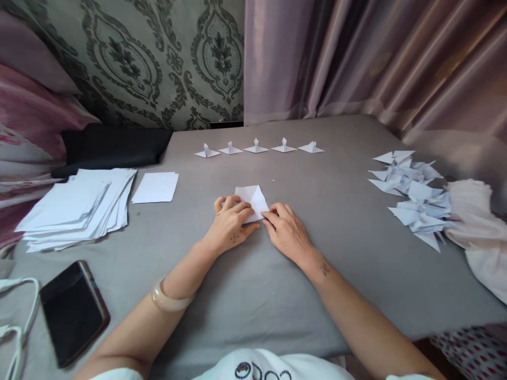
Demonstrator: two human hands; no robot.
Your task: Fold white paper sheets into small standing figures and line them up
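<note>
The gray tabletop [317, 211] has a white shirt [309, 369] at its front edge, with marks too cut off to read. Near its middle, the left hand [232, 221], thumb apart, presses the left side of a folded paper [253, 197]; the right hand [289, 232] pinches the right corner. 5 paper birds [256, 149] line the back edge.

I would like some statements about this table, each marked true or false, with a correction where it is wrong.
1. The left hand and the right hand both touch the creased paper. True.
2. The phone lies at the right. False: the phone lies at the left.
3. Five paper birds stand in a row beyond the hands. True.
4. The bracelet is on the right arm. False: it circles the left arm.
</note>
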